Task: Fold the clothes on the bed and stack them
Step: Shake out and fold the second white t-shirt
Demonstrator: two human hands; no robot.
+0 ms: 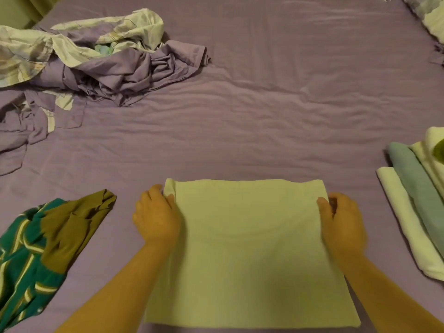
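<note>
A pale yellow-green cloth (pixel 249 248) lies flat as a rectangle on the purple bed sheet (pixel 240 131), right in front of me. My left hand (pixel 156 217) grips its far left corner, fingers curled over the edge. At the far right corner my right hand (pixel 341 222) pinches the cloth between thumb and fingers. To the right sits a stack of folded clothes (pixel 418 207): pale yellow and grey-green pieces. A green, olive and white patterned garment (pixel 45 251) lies unfolded at the lower left.
A crumpled heap of purple and pale floral bedding (pixel 96 66) fills the far left of the bed. More floral fabric (pixel 430 15) shows at the top right corner. Bare sheet stretches across the middle and far side.
</note>
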